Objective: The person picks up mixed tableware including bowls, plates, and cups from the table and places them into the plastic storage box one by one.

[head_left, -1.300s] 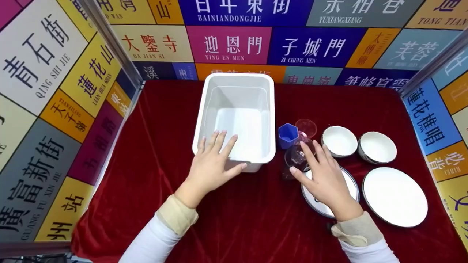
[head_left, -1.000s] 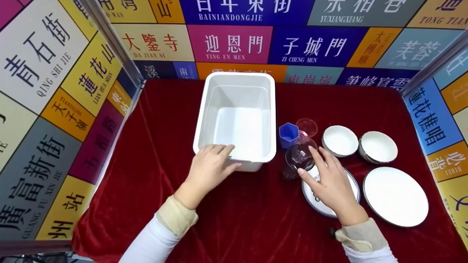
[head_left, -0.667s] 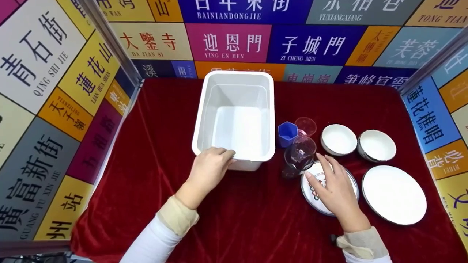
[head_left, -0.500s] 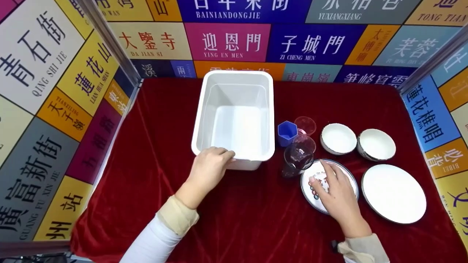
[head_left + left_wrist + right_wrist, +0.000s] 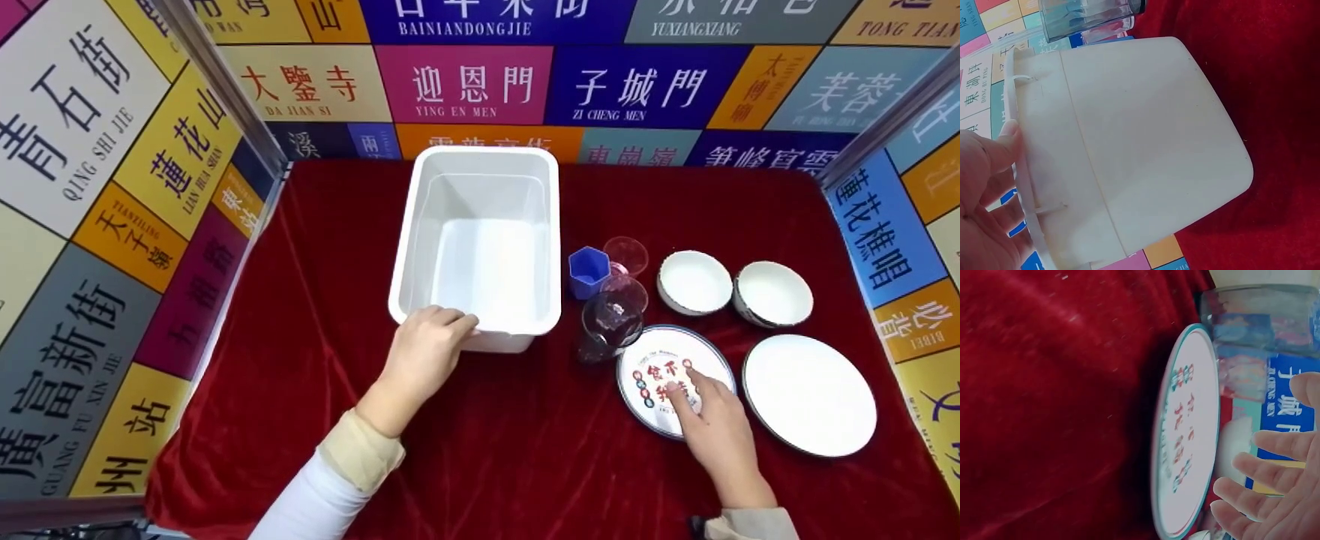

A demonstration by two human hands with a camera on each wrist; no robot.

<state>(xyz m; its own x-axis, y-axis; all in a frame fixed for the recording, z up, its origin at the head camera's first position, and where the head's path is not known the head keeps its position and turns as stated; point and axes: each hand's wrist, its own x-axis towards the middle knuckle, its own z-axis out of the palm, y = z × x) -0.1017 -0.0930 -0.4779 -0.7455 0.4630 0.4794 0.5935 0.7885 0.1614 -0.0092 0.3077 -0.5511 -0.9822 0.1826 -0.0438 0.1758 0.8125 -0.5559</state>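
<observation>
OK, your L hand (image 5: 421,349) has its fingers curled over the near rim of the white bin (image 5: 499,199). Your R hand (image 5: 716,431) hovers over the printed plate (image 5: 660,379), thumb & fingers wide apart; R wrist view shows a gap btwn fingers and plate. Plate lies flat, red lettering up, to the R of the bin. By its far-L edge: dark glass (image 5: 611,322), then two pink glasses (image 5: 627,255) & a blue hex cup (image 5: 589,272) near the bin. Two white bowls (image 5: 694,283) farther back; plain plate (image 5: 810,395) just R of the printed one. Red cloth (image 5: 525,450) covers the bench, w/ multicolor sign panels (image 5: 472,82) behind & both sides.
</observation>
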